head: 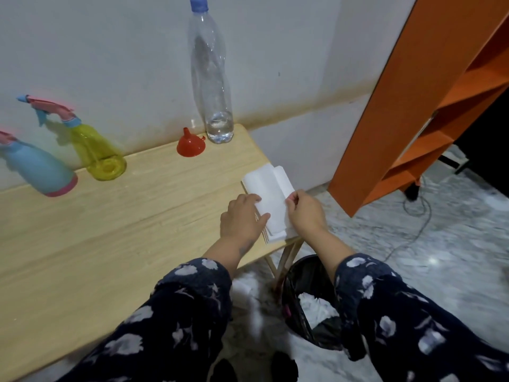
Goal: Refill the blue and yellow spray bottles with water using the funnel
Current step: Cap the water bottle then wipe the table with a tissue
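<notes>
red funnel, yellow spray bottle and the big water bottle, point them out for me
red funnel [191,146], head view, on its wide cone
yellow spray bottle [95,146], head view, on its see-through body
water bottle [210,78], head view, on the middle of its clear body

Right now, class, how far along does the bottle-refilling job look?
Apparently late: both capped spray bottles, the yellow one and the blue one, stand aside, red plastic funnel upside down, clear water bottle nearly empty. Both hands, left and right, handle white paper towels. Fill levels unclear.
</notes>
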The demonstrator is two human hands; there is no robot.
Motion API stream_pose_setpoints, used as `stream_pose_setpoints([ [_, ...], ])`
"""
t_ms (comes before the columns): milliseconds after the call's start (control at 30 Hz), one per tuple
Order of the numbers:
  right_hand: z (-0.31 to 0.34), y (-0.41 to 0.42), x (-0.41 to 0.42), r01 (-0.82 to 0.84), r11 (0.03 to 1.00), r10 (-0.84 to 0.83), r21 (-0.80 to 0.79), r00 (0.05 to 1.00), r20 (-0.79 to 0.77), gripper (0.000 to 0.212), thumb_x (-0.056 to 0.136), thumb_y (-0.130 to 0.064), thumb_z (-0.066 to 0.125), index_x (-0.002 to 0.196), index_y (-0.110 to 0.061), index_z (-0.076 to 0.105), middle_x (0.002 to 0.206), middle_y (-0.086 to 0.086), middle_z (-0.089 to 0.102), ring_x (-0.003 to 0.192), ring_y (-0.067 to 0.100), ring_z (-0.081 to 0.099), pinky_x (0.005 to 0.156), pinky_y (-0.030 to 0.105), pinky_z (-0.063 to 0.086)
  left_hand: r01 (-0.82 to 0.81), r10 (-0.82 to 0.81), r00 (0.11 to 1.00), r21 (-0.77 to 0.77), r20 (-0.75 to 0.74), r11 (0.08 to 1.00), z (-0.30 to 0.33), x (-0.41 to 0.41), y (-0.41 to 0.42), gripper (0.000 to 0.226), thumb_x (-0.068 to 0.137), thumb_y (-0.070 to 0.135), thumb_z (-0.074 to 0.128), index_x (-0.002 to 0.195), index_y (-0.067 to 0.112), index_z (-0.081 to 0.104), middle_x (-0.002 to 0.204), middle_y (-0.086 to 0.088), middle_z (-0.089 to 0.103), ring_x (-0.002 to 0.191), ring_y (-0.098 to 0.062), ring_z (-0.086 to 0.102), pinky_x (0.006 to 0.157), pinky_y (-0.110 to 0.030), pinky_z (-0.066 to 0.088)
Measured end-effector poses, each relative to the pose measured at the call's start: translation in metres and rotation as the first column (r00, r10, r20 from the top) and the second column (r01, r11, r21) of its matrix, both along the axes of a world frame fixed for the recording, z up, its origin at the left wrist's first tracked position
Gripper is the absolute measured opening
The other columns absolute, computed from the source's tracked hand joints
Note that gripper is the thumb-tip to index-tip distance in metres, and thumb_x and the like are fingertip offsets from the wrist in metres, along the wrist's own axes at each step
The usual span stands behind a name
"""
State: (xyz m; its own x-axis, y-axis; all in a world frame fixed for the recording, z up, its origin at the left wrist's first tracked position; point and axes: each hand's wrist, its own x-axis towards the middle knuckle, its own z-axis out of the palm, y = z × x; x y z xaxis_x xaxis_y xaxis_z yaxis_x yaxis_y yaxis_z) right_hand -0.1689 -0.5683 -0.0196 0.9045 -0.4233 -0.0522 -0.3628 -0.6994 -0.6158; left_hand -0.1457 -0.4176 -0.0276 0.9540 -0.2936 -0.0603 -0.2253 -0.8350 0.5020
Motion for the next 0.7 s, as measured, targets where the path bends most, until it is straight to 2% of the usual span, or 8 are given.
stream_pose_setpoints([
  [100,0.006,-0.003,0.002,0.017,0.992,-0.026,0.124,0.997,0.069,0.014,0.099,-0.017,0.042,0.101,-0.008,0.052,0.085,0.004,0.055,0.076,0.022,0.050,0.063,0.029,0.034,-0.020,0.020,1.000,-0.006,0.006,1.000,0.003,-0.004,-0.003,0.045,0.094,0.042,0.055,0.135,0.027,0.046,0.139,0.004,0.046,0.126,-0.022,0.042,0.092,-0.040,0.041],
  [167,0.009,-0.004,0.003,0.017,0.971,-0.047,0.239,0.992,0.120,0.010,0.098,-0.011,0.039,0.102,-0.012,0.048,0.080,0.002,0.055,0.070,0.020,0.050,0.058,0.028,0.031,-0.018,0.018,1.000,0.001,0.006,1.000,0.004,-0.005,-0.005,0.045,0.094,0.044,0.054,0.135,0.027,0.045,0.141,0.004,0.045,0.127,-0.022,0.041,0.093,-0.040,0.042],
  [233,0.012,-0.008,0.004,0.020,0.941,-0.077,0.338,0.984,0.158,0.023,0.097,-0.004,0.034,0.102,-0.018,0.052,0.082,0.000,0.058,0.065,0.013,0.048,0.056,0.027,0.032,-0.014,0.014,1.000,0.016,0.000,1.000,0.004,-0.005,-0.007,0.047,0.094,0.045,0.053,0.137,0.028,0.044,0.142,0.005,0.044,0.129,-0.022,0.040,0.095,-0.041,0.042],
  [267,0.014,-0.011,0.004,0.014,0.921,-0.087,0.389,0.982,0.169,0.033,0.096,-0.001,0.031,0.100,-0.020,0.057,0.092,0.001,0.062,0.070,0.009,0.050,0.058,0.023,0.035,-0.014,0.014,1.000,0.022,-0.004,1.000,0.003,-0.006,-0.009,0.048,0.094,0.046,0.052,0.138,0.028,0.043,0.144,0.005,0.043,0.130,-0.022,0.039,0.096,-0.041,0.042],
  [367,0.023,-0.022,0.009,0.006,0.860,-0.067,0.510,0.993,0.101,0.050,0.091,0.006,0.025,0.101,-0.015,0.070,0.127,0.004,0.060,0.112,0.014,0.053,0.083,0.014,0.037,-0.004,0.004,1.000,0.031,0.004,0.999,0.001,-0.007,-0.017,0.059,0.093,0.056,0.049,0.144,0.028,0.038,0.150,0.006,0.039,0.136,-0.021,0.035,0.102,-0.041,0.038],
  [467,0.030,-0.032,0.014,0.043,0.780,-0.026,0.624,0.999,-0.036,0.042,0.094,-0.010,0.034,0.114,-0.020,0.070,0.138,0.004,0.051,0.123,0.019,0.046,0.103,0.032,0.039,-0.009,0.009,1.000,0.009,-0.018,1.000,0.001,-0.012,-0.026,0.083,0.081,0.077,0.045,0.149,0.030,0.029,0.155,0.008,0.032,0.142,-0.018,0.028,0.112,-0.044,0.030],
  [567,0.033,-0.035,0.016,0.004,0.772,0.043,0.636,0.997,-0.058,0.035,0.096,-0.017,0.041,0.118,-0.023,0.067,0.139,0.002,0.050,0.123,0.018,0.046,0.107,0.039,0.039,-0.008,0.011,0.997,0.049,-0.080,0.999,0.002,-0.017,-0.036,0.103,0.071,0.083,0.049,0.153,0.032,0.015,0.161,0.009,0.016,0.149,-0.016,0.014,0.118,-0.053,0.016],
  [700,0.027,-0.036,0.017,-0.125,0.818,0.100,0.561,0.992,0.075,0.028,0.092,-0.013,0.059,0.118,-0.018,0.067,0.131,0.001,0.059,0.120,0.013,0.051,0.095,0.021,0.038,-0.048,0.056,0.994,0.089,-0.090,0.995,-0.002,-0.018,-0.042,0.097,0.083,0.069,0.051,0.155,0.029,0.000,0.164,0.008,-0.001,0.151,-0.015,-0.004,0.120,-0.053,0.003],
])
